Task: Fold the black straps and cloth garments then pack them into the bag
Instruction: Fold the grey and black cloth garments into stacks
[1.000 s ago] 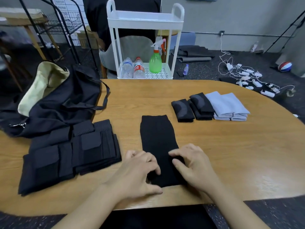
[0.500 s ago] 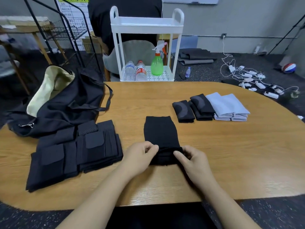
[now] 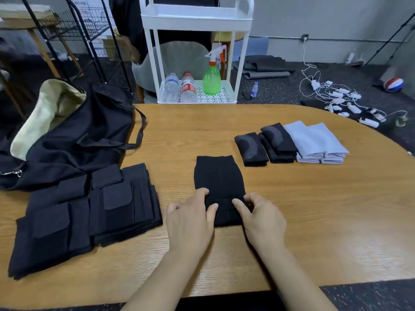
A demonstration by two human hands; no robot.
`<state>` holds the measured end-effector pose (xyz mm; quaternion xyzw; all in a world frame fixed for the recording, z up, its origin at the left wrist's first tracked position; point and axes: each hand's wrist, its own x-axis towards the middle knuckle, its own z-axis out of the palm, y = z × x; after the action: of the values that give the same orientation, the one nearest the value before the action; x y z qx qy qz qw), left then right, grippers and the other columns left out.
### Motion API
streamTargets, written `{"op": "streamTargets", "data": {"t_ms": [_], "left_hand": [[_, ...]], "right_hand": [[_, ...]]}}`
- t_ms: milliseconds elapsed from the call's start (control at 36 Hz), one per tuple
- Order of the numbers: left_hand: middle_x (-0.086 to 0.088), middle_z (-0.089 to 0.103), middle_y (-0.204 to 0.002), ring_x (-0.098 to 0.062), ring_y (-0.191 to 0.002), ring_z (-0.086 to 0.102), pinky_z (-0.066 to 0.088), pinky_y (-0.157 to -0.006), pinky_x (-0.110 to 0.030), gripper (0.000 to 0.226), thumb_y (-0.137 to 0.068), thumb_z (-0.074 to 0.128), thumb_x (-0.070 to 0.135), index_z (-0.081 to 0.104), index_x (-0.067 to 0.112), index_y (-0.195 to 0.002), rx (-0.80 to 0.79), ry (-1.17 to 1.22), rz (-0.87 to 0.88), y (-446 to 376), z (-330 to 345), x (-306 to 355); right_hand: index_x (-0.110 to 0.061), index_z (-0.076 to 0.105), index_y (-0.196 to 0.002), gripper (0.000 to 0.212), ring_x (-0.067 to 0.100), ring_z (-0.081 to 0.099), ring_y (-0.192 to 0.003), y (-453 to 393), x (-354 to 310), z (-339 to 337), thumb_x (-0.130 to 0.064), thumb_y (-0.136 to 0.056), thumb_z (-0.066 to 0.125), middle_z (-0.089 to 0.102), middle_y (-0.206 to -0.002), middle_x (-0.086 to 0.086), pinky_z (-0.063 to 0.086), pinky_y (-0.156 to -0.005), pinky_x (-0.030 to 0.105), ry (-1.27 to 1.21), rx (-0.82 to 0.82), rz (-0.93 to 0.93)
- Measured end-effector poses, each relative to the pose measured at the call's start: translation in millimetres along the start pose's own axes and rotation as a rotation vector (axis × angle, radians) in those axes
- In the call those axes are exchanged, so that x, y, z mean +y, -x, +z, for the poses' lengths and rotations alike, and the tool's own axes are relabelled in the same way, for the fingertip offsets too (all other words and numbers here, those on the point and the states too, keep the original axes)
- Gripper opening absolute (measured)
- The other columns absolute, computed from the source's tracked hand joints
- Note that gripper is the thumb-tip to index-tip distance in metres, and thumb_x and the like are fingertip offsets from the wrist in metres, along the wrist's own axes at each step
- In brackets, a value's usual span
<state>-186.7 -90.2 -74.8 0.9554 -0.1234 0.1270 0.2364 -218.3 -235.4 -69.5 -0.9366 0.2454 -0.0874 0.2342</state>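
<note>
1. The wooden tabletop [image 3: 292,209] carries everything; its near edge is kept free by the folding being done just ahead of it.
2. The black bag [image 3: 74,140] is slumped at the far left with its pale lining showing at the open mouth, well apart from the work.
3. A pile of black straps [image 3: 89,209] is laid flat just in front of the bag, near the left hand but not touching it.
4. Folded dark garments [image 3: 267,144] and folded pale cloths [image 3: 316,142] are stacked at the far right, out of the way.
5. The black cloth [image 3: 219,176] is spread at the middle of the tabletop, its near end already doubled over.
6. The left hand [image 3: 190,218] is laid on the doubled end, thumb and fingers curled and pinching its left edge.
7. The right hand [image 3: 260,218] is set on the right edge likewise, fingertips pinching the fold.
8. The fold is judged best made by both edges being carried forward together and kept square with the sides, then pressed flat so that no bulge is left.
9. Nothing is seen blocking the fold; a white cart [image 3: 197,52] with bottles [image 3: 179,88] and a green spray bottle [image 3: 212,77] is stood beyond the tabletop.
</note>
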Motion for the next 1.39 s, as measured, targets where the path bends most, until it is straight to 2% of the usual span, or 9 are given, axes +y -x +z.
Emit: {"op": "streamTargets", "data": {"t_ms": [111, 278, 361, 472, 556, 667, 806, 1083, 1389], "left_hand": [[0.014, 0.06, -0.069, -0.009, -0.061, 0.059, 0.021, -0.076, -0.027, 0.032, -0.089, 0.063, 0.043, 0.059, 0.024, -0.114, 0.007, -0.014, -0.009, 4, 3, -5], [0.006, 0.061, -0.096, -0.016, -0.084, 0.061, 0.033, -0.077, -0.031, 0.022, -0.09, 0.061, 0.026, 0.059, 0.021, -0.112, 0.002, 0.02, 0.013, 7, 0, -12], [0.004, 0.058, -0.109, -0.018, -0.096, 0.058, 0.035, -0.079, -0.034, 0.023, -0.093, 0.049, 0.022, 0.06, 0.02, -0.114, 0.075, 0.048, 0.085, 13, -2, -11], [0.003, 0.046, -0.147, -0.015, -0.137, 0.04, 0.019, -0.11, -0.031, 0.047, -0.102, 0.026, 0.03, 0.048, 0.016, -0.141, -0.076, 0.067, 0.255, 26, -9, 0], [-0.001, 0.012, -0.163, -0.01, -0.151, 0.003, -0.003, -0.119, -0.034, 0.06, -0.104, 0.009, 0.041, 0.016, 0.012, -0.156, -0.273, 0.016, 0.312, 34, -1, 1], [-0.012, 0.036, -0.154, -0.024, -0.145, 0.029, 0.017, -0.111, -0.043, 0.062, -0.106, 0.018, 0.045, 0.039, 0.003, -0.146, -0.284, -0.204, 0.313, 40, 6, -7], [-0.015, 0.04, -0.151, -0.026, -0.142, 0.035, 0.02, -0.111, -0.045, 0.065, -0.104, 0.026, 0.048, 0.042, 0.0, -0.143, -0.204, -0.298, 0.316, 46, 10, -18], [-0.005, 0.066, -0.127, -0.028, -0.127, 0.055, 0.024, -0.107, -0.056, 0.061, -0.1, 0.025, 0.043, 0.069, 0.007, -0.12, -0.085, -0.308, 0.152, 33, -5, -7], [-0.005, 0.068, -0.123, -0.031, -0.123, 0.058, 0.027, -0.092, -0.052, 0.054, -0.091, 0.031, 0.032, 0.07, 0.006, -0.118, -0.017, -0.383, 0.188, 16, 5, -17]], "right_hand": [[-0.029, 0.055, -0.095, 0.028, 0.008, 0.048, -0.078, 1, 5, 1, -0.057, -0.092, 0.051, 0.054, -0.079, -0.013, 0.03, -0.054, 0.027, 0.015, 0.05, 0.007], [-0.03, 0.058, -0.092, 0.018, 0.008, 0.054, -0.072, 0, 18, -1, -0.048, -0.093, 0.055, 0.056, -0.074, -0.011, 0.034, -0.056, 0.028, -0.122, 0.107, 0.034], [-0.029, 0.059, -0.091, 0.005, 0.005, 0.053, -0.072, 9, 19, -3, -0.033, -0.094, 0.059, 0.057, -0.078, -0.014, 0.035, -0.055, 0.021, -0.184, 0.205, -0.098], [-0.015, 0.062, -0.119, 0.032, 0.019, 0.058, -0.104, 21, 22, -1, -0.029, -0.096, 0.046, 0.062, -0.113, -0.001, 0.048, -0.079, 0.033, -0.006, 0.249, -0.552], [-0.011, 0.041, -0.146, 0.053, 0.02, 0.031, -0.144, 25, 28, 9, -0.035, -0.1, 0.032, 0.038, -0.154, 0.005, 0.028, -0.109, 0.038, 0.188, 0.036, -0.749], [-0.011, 0.028, -0.152, 0.059, 0.018, 0.019, -0.148, 21, 38, 11, -0.046, -0.105, 0.016, 0.023, -0.16, 0.005, 0.018, -0.112, 0.039, 0.328, -0.105, -0.722], [-0.015, 0.022, -0.154, 0.062, 0.013, 0.013, -0.149, 21, 48, 8, -0.052, -0.105, 0.014, 0.017, -0.162, 0.0, 0.012, -0.114, 0.037, 0.306, -0.146, -0.664], [-0.022, 0.046, -0.143, 0.055, 0.019, 0.042, -0.134, 39, 39, -3, -0.052, -0.103, 0.023, 0.048, -0.143, -0.003, 0.026, -0.106, 0.041, 0.245, -0.138, -0.703], [-0.026, 0.055, -0.133, 0.045, 0.017, 0.05, -0.118, 49, 31, 1, -0.045, -0.1, 0.031, 0.054, -0.122, -0.006, 0.028, -0.099, 0.037, 0.16, -0.112, -0.801]]}}
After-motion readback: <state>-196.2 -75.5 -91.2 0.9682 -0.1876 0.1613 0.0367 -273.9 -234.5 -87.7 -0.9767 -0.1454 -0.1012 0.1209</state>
